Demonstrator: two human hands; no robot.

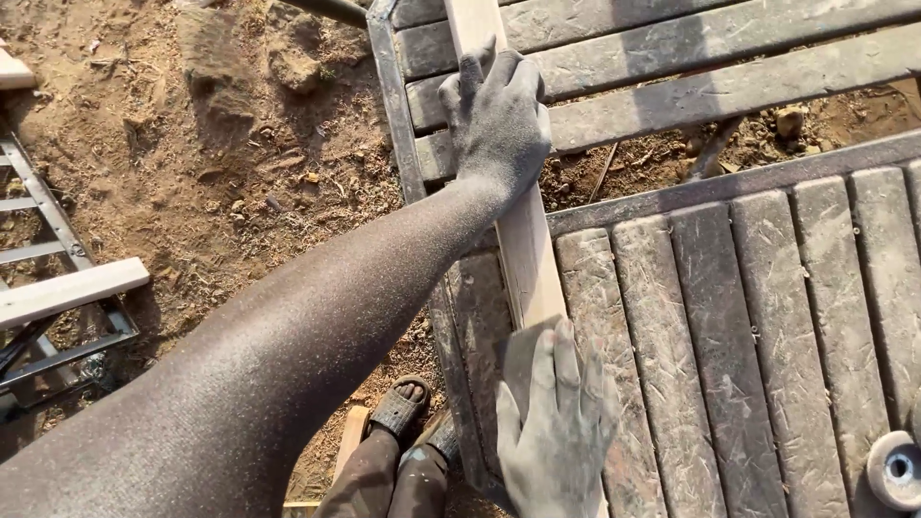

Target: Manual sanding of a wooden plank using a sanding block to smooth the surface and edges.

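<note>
Plank [526, 251] lying lengthwise away from the body across slatted surface [767, 317]. Left hand [499, 120] pressed flat on the far stretch, fingers together; right hand [556, 432] flat on sandpaper [523, 350] at the near end.

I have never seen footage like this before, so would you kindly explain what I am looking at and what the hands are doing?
This is one picture from a camera worn on a person's head, looking down at their own two bare hands, both coated in pale dust. The left hand presses flat on a long pale wooden strip that lies across a slatted bench of grey, dusty wood. The right hand presses a sheet of sandpaper onto the near end of the strip. Below you see the person's sandalled feet on sandy ground. A small round wheel sits at the bench's right edge.
</note>
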